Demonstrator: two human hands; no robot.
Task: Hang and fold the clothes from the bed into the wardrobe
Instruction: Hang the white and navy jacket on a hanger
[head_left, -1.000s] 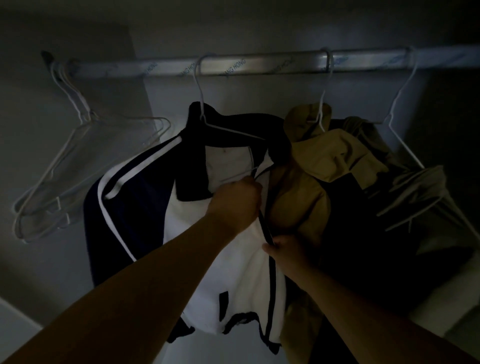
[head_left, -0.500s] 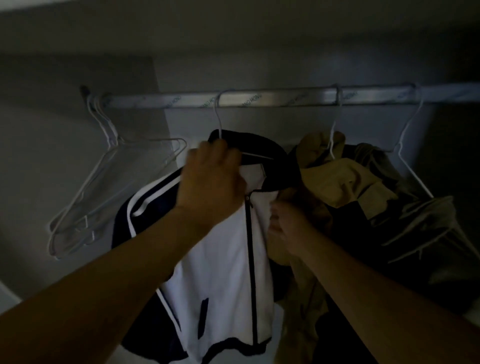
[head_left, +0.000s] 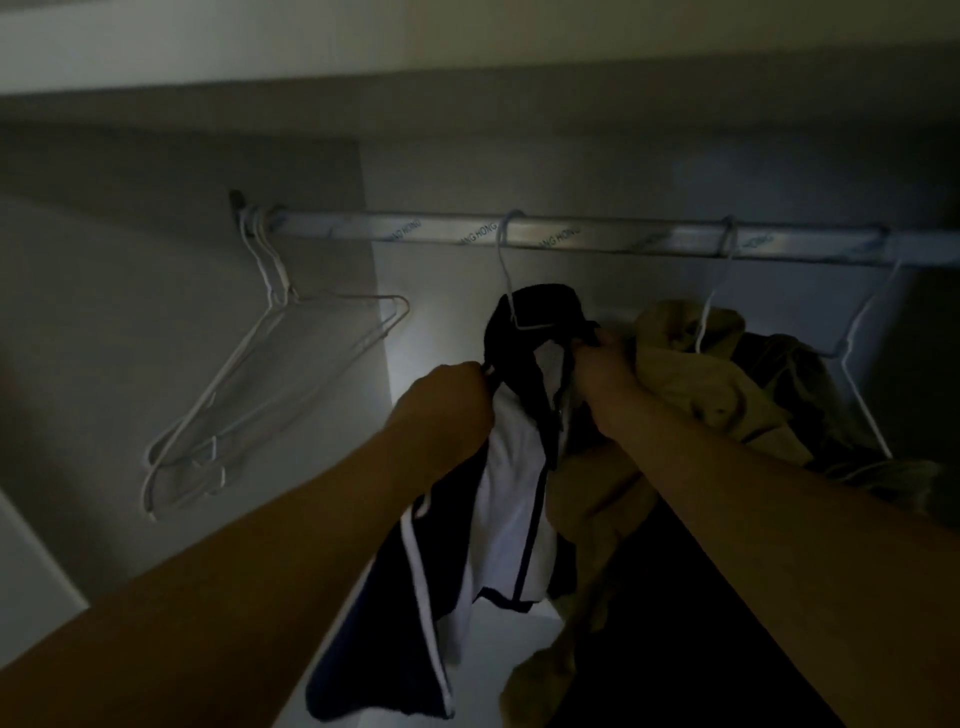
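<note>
A navy and white track jacket (head_left: 511, 493) hangs on a white wire hanger (head_left: 506, 270) from the metal wardrobe rail (head_left: 597, 236). My left hand (head_left: 447, 410) grips the jacket's dark collar on its left side. My right hand (head_left: 605, 371) grips the collar on its right side, just below the hanger's wire. The jacket's front is zipped and its navy sleeve droops down to the left. Its lower right edge is hidden behind my right forearm.
Several bare white wire hangers (head_left: 270, 384) hang at the rail's left end by the side wall. A tan garment (head_left: 691, 379) and a dark olive garment (head_left: 810, 405) hang on hangers to the right, pressed against the jacket. A shelf edge (head_left: 467, 78) runs above.
Both hands have moved up from the jacket's zip to its collar, one on each side. The view has tilted up, so the rail sits lower in frame.
</note>
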